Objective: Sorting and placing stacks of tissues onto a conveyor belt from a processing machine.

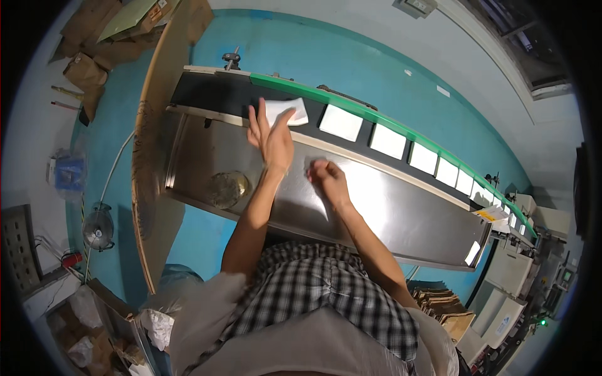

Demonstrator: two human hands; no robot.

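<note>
Over the near edge of a dark conveyor belt (210, 91), my left hand (274, 141) is open with its fingers spread. A flat white packet (300, 111) lies at the belt beneath it, partly covered by the thumb. Whether the hand presses on the packet I cannot tell. My right hand (330, 183) hovers above the steel tray table (407, 219), its fingers curled in; anything inside them is hidden. More white packets (340, 122) sit in a spaced row along the belt to the right.
A green guide rail (401, 130) borders the belt's far side. On the tray's left stands a round, clear container (227, 190). A cardboard panel (150, 144) rises at the left end. One white piece (473, 253) lies at the tray's right end, near stacked brown cardboard (439, 307) below.
</note>
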